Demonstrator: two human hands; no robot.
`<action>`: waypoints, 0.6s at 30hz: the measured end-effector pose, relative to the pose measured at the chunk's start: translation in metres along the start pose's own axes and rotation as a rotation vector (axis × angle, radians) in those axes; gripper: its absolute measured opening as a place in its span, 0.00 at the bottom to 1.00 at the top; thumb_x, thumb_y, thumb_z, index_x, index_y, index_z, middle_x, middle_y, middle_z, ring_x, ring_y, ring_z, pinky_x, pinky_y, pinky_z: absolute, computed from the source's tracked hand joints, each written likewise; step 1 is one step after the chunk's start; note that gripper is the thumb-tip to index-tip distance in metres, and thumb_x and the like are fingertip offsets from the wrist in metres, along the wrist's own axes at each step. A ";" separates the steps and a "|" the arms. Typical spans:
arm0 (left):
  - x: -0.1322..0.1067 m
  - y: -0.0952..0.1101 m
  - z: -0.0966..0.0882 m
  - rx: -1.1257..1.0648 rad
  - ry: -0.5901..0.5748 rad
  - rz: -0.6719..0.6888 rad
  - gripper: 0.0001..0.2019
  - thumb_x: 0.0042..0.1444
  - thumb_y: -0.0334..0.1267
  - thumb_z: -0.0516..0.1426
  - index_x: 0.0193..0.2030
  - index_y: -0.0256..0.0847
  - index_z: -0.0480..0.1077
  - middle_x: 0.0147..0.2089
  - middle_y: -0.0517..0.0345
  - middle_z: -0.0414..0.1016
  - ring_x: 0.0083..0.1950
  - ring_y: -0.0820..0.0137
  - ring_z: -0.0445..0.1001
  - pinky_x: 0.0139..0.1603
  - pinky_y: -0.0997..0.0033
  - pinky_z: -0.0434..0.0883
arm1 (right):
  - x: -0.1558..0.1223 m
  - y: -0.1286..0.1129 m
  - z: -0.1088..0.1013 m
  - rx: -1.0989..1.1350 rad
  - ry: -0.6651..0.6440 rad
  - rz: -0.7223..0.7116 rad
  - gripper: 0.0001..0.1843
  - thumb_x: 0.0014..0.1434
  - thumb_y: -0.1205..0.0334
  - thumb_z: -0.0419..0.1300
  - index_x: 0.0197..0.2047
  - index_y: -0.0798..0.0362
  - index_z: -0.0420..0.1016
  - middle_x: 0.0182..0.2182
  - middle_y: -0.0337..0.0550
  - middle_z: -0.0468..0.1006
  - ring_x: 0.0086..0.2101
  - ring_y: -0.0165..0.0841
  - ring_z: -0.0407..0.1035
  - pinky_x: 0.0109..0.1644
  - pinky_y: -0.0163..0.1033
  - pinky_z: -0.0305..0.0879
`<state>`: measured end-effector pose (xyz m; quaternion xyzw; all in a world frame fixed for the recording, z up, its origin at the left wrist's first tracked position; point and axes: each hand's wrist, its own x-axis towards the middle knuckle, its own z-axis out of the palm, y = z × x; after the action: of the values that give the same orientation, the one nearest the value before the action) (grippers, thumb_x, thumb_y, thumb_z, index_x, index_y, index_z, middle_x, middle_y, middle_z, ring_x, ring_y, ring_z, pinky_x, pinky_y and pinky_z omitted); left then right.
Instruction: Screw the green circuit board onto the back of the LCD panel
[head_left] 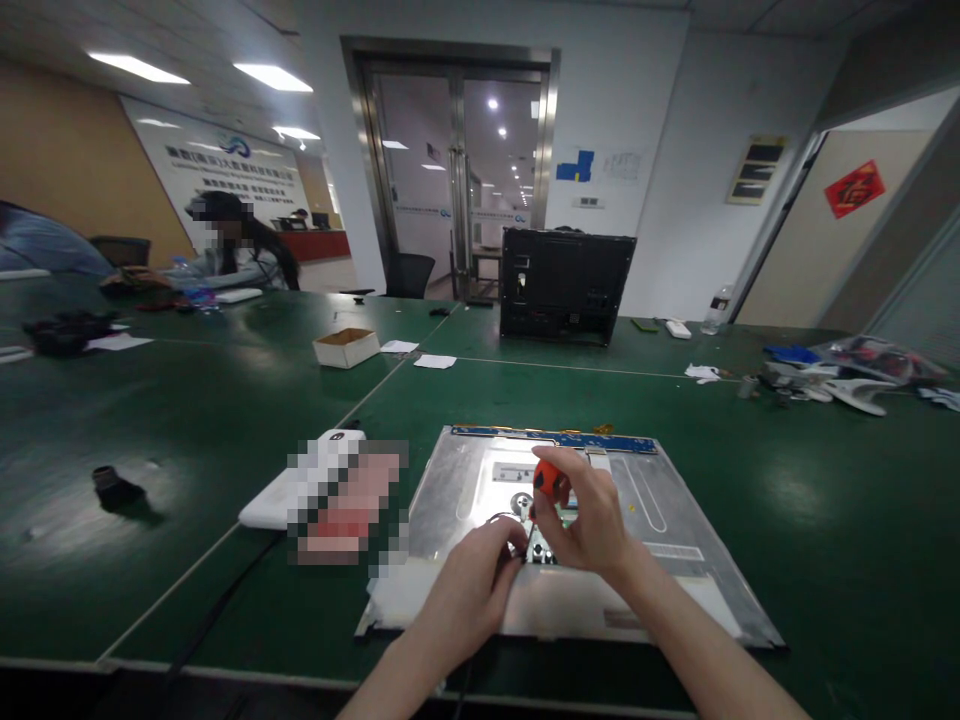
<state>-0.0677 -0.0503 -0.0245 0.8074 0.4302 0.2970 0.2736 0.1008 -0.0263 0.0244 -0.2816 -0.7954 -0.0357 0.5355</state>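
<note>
A flat silvery display panel [675,500] lies on the green table with its metal back up and a blue circuit strip [510,436] along its far edge. My right hand [592,515] is closed round the orange and black handle of a screwdriver [547,478]. The shaft points down to the middle of the panel, where small metal parts show between my hands. My left hand [480,575] is closed beside the screwdriver's tip, its fingertips pinched together low over the panel. What they hold is hidden; a thin dark cable runs close by.
Left of the panel lie a white device [274,500] and a blurred-out reddish item [349,510]. A small black part [116,488] is farther left. Behind stand an open cardboard box [346,347] and a black monitor casing [568,287]. A person [240,250] sits across the table.
</note>
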 end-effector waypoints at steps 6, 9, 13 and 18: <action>0.000 -0.002 0.001 0.011 0.017 -0.001 0.07 0.54 0.27 0.50 0.37 0.40 0.65 0.36 0.55 0.72 0.36 0.65 0.70 0.38 0.68 0.63 | -0.001 0.004 0.003 -0.079 0.029 -0.021 0.19 0.56 0.64 0.58 0.51 0.50 0.61 0.26 0.36 0.68 0.23 0.29 0.63 0.24 0.33 0.58; 0.001 -0.001 -0.001 0.009 0.019 0.002 0.08 0.54 0.27 0.50 0.37 0.40 0.65 0.36 0.56 0.72 0.36 0.66 0.70 0.37 0.69 0.63 | 0.000 0.003 -0.001 -0.021 -0.003 -0.016 0.21 0.56 0.65 0.57 0.53 0.51 0.61 0.28 0.39 0.70 0.25 0.30 0.64 0.25 0.34 0.60; 0.001 0.002 -0.002 0.014 0.008 0.002 0.08 0.53 0.26 0.49 0.37 0.41 0.65 0.36 0.55 0.72 0.36 0.65 0.69 0.37 0.69 0.63 | 0.002 0.000 -0.005 0.061 -0.047 0.002 0.26 0.55 0.70 0.51 0.58 0.51 0.58 0.33 0.42 0.73 0.29 0.30 0.67 0.27 0.34 0.63; 0.001 0.000 0.000 0.013 0.016 -0.008 0.08 0.54 0.26 0.49 0.37 0.41 0.65 0.36 0.56 0.72 0.35 0.66 0.69 0.37 0.69 0.63 | 0.002 0.001 -0.001 -0.025 0.009 -0.003 0.21 0.56 0.67 0.55 0.54 0.49 0.62 0.31 0.39 0.71 0.26 0.29 0.65 0.26 0.33 0.61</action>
<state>-0.0671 -0.0497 -0.0240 0.8049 0.4376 0.2997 0.2660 0.1023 -0.0251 0.0260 -0.2868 -0.7930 -0.0478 0.5354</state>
